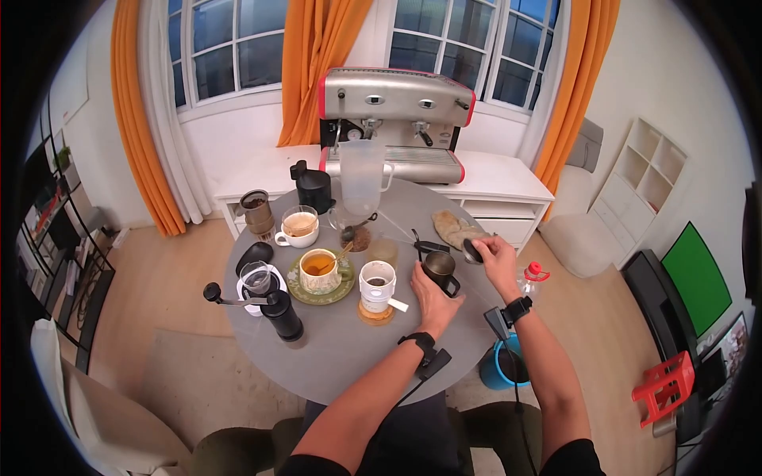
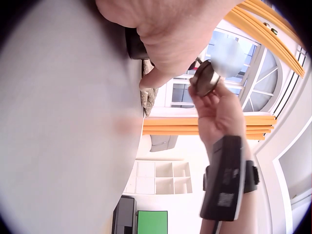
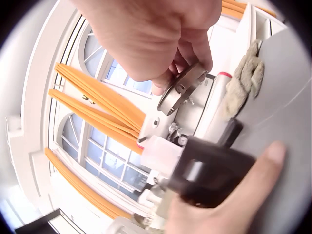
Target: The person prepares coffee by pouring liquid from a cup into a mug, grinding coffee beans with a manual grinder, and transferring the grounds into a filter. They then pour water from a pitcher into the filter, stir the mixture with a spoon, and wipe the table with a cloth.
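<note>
My left hand (image 1: 439, 309) grips a small black pot (image 3: 209, 170) around its near side, low over the grey table. In the head view the pot's round mouth (image 1: 439, 264) faces up and shows a metal inside. Just right of it, my right hand (image 1: 498, 260) pinches a round metal lid (image 3: 183, 88) by its edge. That lid (image 2: 204, 78) is held tilted, above and apart from the pot. A crumpled beige cloth (image 1: 456, 228) lies behind both hands.
Left of the pot stand a white dripper (image 1: 378, 282), a teacup (image 1: 320, 272) on a green saucer, a coffee cup (image 1: 300, 228) and a hand grinder (image 1: 282, 316). A clear pitcher (image 1: 361, 178) is farther back, before an espresso machine (image 1: 397, 87). A red-capped bottle (image 1: 536, 274) stands by the right wrist.
</note>
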`<control>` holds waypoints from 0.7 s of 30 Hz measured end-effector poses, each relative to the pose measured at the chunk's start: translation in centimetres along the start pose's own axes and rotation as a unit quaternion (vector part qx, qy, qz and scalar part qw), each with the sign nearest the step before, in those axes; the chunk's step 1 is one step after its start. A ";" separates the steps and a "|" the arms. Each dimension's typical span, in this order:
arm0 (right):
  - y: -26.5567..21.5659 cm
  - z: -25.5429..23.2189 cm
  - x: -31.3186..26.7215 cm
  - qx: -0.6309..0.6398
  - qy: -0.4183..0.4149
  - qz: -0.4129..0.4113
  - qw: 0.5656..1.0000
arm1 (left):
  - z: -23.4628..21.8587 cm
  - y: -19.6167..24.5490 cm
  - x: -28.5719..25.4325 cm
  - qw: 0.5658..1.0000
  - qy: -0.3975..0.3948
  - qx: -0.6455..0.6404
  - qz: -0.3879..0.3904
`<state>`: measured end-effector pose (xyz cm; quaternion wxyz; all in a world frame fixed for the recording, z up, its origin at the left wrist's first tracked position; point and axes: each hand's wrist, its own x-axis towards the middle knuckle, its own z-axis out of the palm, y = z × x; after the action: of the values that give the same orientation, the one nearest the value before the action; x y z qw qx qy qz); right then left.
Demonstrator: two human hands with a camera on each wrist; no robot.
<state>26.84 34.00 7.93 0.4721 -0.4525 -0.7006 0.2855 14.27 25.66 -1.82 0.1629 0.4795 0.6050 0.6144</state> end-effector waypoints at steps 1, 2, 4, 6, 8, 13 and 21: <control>0.5 -0.9 -0.9 -0.053 0.015 0.015 0.998 | -0.3 0.2 -0.6 1.000 -0.011 -0.009 -0.006; 3.9 -1.0 -1.2 -0.053 0.013 -0.016 0.998 | -0.8 0.3 -1.5 0.999 -0.038 0.003 -0.007; 4.8 -2.0 -3.4 -0.150 -0.011 -0.026 0.988 | -1.8 1.3 -4.5 0.998 -0.067 0.007 -0.005; 4.2 -2.2 -5.2 -0.208 -0.027 -0.043 0.977 | -4.1 3.3 -7.8 0.993 -0.112 0.012 0.029; 5.2 -2.1 -5.9 -0.207 -0.035 -0.050 0.977 | -8.0 6.2 -11.1 0.980 -0.178 0.018 0.093; 5.2 -1.9 -6.3 -0.213 -0.045 -0.055 0.974 | -17.5 9.4 -14.5 0.923 -0.333 -0.060 0.184; -8.4 -0.2 -8.7 -0.126 0.071 -0.189 0.971 | -26.7 6.5 -18.5 0.985 -0.109 -0.057 0.123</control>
<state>25.18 22.55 11.46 0.5051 -0.3865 -0.7687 0.0677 4.74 -5.85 1.89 0.1783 0.6037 0.4842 0.6078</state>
